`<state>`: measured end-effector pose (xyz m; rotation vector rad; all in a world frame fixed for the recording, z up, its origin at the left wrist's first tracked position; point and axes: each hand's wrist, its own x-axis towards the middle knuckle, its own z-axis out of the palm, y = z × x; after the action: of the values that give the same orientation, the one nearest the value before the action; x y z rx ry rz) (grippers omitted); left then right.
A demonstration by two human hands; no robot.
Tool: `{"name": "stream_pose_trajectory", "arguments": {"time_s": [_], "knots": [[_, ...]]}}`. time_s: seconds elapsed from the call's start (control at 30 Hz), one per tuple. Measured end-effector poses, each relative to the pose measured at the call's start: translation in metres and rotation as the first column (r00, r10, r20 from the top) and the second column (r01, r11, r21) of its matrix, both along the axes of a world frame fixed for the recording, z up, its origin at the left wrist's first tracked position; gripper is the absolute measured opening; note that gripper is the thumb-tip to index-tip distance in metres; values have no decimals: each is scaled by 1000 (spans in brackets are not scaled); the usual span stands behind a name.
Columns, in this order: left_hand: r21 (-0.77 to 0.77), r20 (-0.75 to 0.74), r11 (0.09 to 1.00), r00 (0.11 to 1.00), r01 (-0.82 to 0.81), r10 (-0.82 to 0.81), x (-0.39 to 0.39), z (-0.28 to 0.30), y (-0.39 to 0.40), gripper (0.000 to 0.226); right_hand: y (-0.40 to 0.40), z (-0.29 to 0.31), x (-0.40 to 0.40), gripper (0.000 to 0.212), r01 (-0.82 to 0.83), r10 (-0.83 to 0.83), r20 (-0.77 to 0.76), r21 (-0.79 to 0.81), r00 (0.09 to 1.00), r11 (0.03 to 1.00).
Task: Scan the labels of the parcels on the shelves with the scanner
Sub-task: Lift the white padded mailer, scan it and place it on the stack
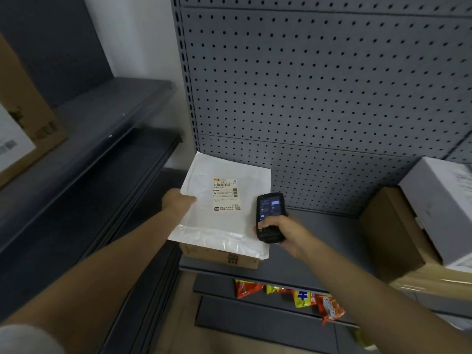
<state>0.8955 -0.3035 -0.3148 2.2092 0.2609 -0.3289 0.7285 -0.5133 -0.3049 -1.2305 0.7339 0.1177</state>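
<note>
My left hand [178, 201] grips the left edge of a flat white mailer bag [224, 218], holding it face up above a small cardboard box [229, 259] on the grey shelf [319, 251]. A printed shipping label [225, 194] with barcodes sits near the middle of the bag. My right hand [283, 232] holds a black handheld scanner [269, 215] just right of the bag, its lit screen facing up and its top end pointing toward the pegboard.
A grey pegboard [319, 85] backs the shelf. At the right, a white box [444, 208] rests on brown cartons [393, 231]. Snack packets [304, 300] lie on a lower shelf. To the left run dark shelves [84, 139] with a labelled carton [23, 118].
</note>
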Motion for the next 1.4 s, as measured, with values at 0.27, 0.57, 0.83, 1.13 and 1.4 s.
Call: {"name": "stream_pose_trajectory", "arguments": {"time_s": [0.27, 0.57, 0.83, 1.13, 1.4], "knots": [[-136, 109, 985, 990, 105, -90, -15, 10, -19, 25, -12, 7, -24, 54, 80, -80, 27, -16, 996, 997], [-289, 273, 893, 923, 346, -270, -33, 31, -59, 20, -37, 34, -84, 33, 182, -178, 107, -33, 978, 983], [-403, 425, 798, 864, 449, -271, -140, 97, -117, 13, -53, 86, -158, 41, 189, -211, 311, 99, 927, 977], [-628, 415, 677, 901, 385, -127, -242, 123, -149, 21, -53, 158, -278, 31, -28, -94, 526, 220, 845, 975], [-671, 405, 636, 907, 381, -117, -297, 127, -157, 20, -39, 183, -337, 48, -140, 12, 551, 191, 835, 972]]}}
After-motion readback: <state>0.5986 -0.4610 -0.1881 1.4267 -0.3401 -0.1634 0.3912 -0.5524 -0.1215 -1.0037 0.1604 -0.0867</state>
